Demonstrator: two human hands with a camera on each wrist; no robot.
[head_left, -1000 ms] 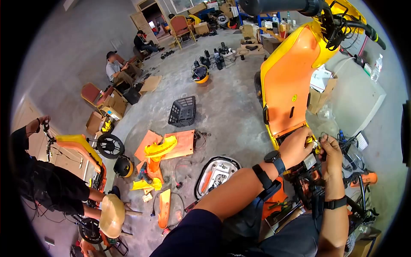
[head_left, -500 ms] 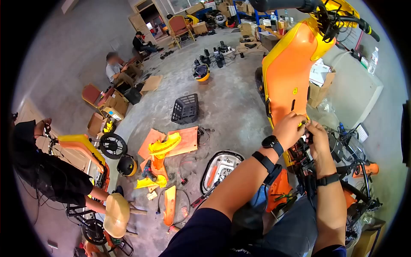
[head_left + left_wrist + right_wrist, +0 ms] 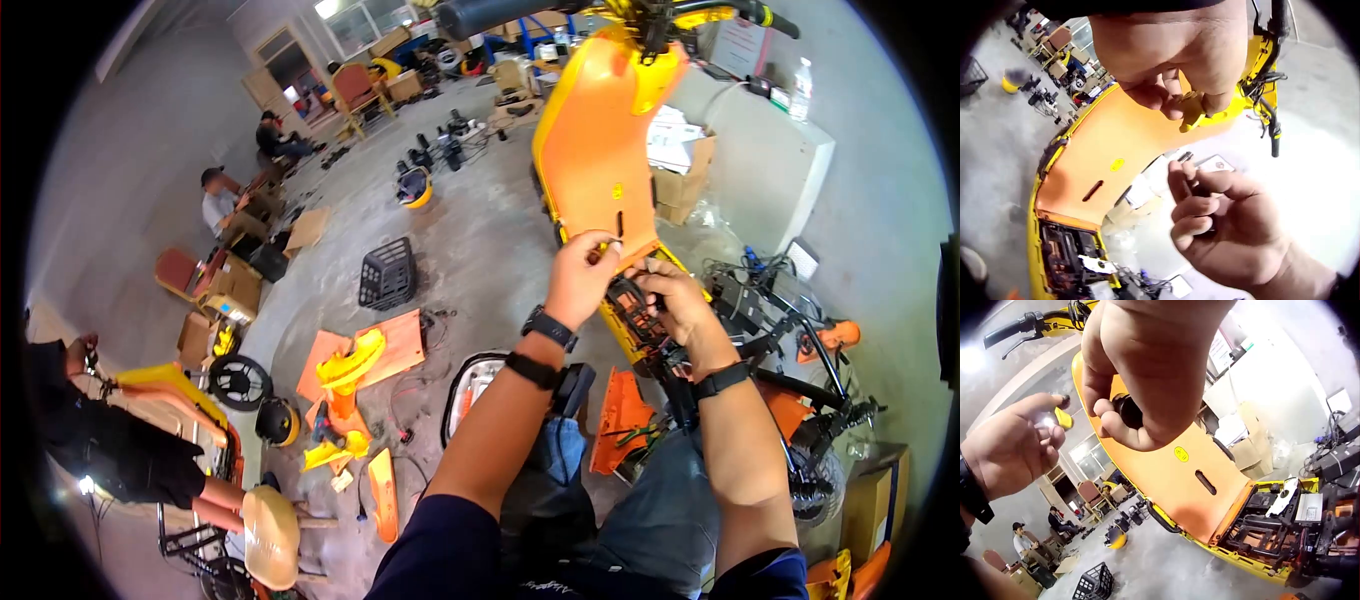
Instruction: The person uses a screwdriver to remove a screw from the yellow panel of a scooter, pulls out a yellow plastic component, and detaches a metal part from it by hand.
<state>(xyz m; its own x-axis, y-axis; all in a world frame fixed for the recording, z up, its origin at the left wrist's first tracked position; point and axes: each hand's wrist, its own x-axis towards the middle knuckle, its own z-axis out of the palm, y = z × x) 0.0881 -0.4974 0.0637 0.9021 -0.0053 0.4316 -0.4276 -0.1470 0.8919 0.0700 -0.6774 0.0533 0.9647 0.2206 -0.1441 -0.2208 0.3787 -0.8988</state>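
In the head view my left hand (image 3: 580,282) is over the lower end of an orange panel (image 3: 600,150) on a yellow-framed scooter. Its thumb and fingers pinch a small yellow piece (image 3: 1064,417), its shape partly hidden by the fingers. My right hand (image 3: 675,302) is beside it, above the uncovered frame section (image 3: 1272,519) with black parts and wiring. Curled fingers of that hand hold a dark, rounded object (image 3: 1127,411); its kind I cannot tell. Both hands are raised off the panel in the wrist views.
Orange and yellow body panels (image 3: 345,375) lie on the floor at left, near a black crate (image 3: 387,273). Another person stands by a second scooter (image 3: 175,390). A wooden stool (image 3: 270,538) is at lower left. Cables and a cardboard box (image 3: 685,180) are to the right.
The head view has swung, shifting the scooter left in the picture. My hands, close together half a second ago, are now slightly apart, still near the panel's lower end.
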